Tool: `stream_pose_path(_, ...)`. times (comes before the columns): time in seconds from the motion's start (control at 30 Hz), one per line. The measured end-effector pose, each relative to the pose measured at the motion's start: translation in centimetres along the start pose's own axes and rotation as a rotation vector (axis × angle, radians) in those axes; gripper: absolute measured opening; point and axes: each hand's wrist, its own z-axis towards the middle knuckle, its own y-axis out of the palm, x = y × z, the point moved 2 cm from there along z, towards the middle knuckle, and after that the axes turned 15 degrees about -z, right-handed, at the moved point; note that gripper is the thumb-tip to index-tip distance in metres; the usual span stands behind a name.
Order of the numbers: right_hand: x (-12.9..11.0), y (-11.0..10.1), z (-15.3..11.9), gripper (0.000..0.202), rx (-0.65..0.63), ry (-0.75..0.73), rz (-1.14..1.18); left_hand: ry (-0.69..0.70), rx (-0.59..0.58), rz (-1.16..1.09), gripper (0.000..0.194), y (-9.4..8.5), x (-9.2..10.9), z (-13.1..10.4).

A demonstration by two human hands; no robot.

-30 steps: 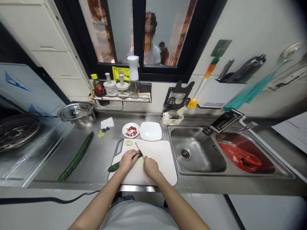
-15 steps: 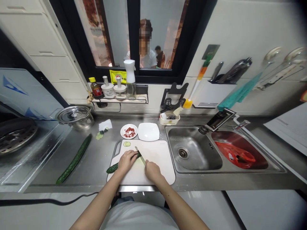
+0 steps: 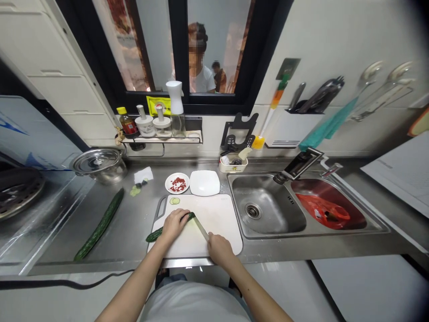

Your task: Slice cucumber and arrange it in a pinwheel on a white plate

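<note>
On the white cutting board [image 3: 221, 219] lies a green cucumber [image 3: 154, 235], its middle hidden under my left hand [image 3: 174, 224], whose fingers are wrapped over it. My right hand [image 3: 219, 249] grips a knife [image 3: 201, 227] by its handle, which my fist hides. The blade slants up and left, with its tip beside the cucumber's cut right end. Two or so pale cucumber slices [image 3: 174, 201] lie at the board's upper left. Behind the board stand a small plate [image 3: 167, 184] of chopped red pieces [image 3: 178, 184] and a white square plate [image 3: 205, 182].
Another cucumber [image 3: 99, 226] lies left of the board, near cucumber scraps [image 3: 136, 191] and a lidded steel pot [image 3: 100, 164]. To the right is a double sink [image 3: 268, 230] with a red plastic bag [image 3: 321, 211]. Seasoning bottles line a shelf [image 3: 167, 139]. A person [image 3: 201, 78] shows at the window.
My right hand has moved slightly right and down, drawing the knife back so its tip sits lower. My left hand stays on the cucumber. The whole view has shifted a little.
</note>
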Motion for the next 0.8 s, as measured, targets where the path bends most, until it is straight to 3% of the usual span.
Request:
stream_pose_path(0.23,1.3,-0.5,-0.3,0.035,0.079,0.063,-0.108,-0.031,0.11,-0.033,0.044,-1.0,1.1,-0.1)
stream_pose_path(0.33,1.8,-1.2,-0.4,0.036,0.124,0.086,-0.117,0.098,0.01,-0.048,0.049,-1.5,2.5,-0.2)
stream_pose_path(0.47,2.3,-1.7,-0.3,0.041,0.232,0.109,-0.126,0.218,-0.184,-0.006,0.034,-1.7,4.2,-0.6)
stream_pose_path(0.8,3.6,-2.0,0.3,0.041,0.245,0.116,-0.129,0.251,-0.257,-0.005,0.028,-2.1,6.5,-1.2)
